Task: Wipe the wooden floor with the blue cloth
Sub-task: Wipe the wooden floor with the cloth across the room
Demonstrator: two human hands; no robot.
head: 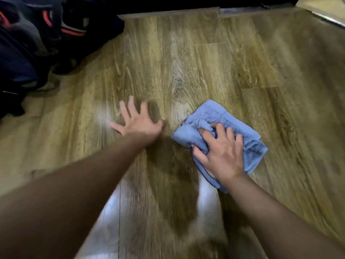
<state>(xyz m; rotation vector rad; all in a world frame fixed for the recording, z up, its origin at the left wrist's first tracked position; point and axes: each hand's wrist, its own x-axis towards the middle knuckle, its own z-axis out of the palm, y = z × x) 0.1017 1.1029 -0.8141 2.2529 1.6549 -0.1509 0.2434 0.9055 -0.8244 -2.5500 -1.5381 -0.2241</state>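
Observation:
A folded blue cloth [229, 118] lies on the wooden floor [205, 58], right of centre. My right hand [220, 152] is on top of it, the fingers curled into the fabric and gripping a bunched fold. My left hand [139, 121] rests flat on the bare floor just left of the cloth, fingers spread and straight, holding nothing. Both forearms reach in from the bottom of the view. The picture is blurred by motion.
A heap of dark bags or clothing with red-orange trim [37, 40] fills the upper left corner. A dark threshold [168, 13] runs along the far edge of the floor. A pale object [324, 10] shows at the top right. Light glares off the floor [110, 212] near me.

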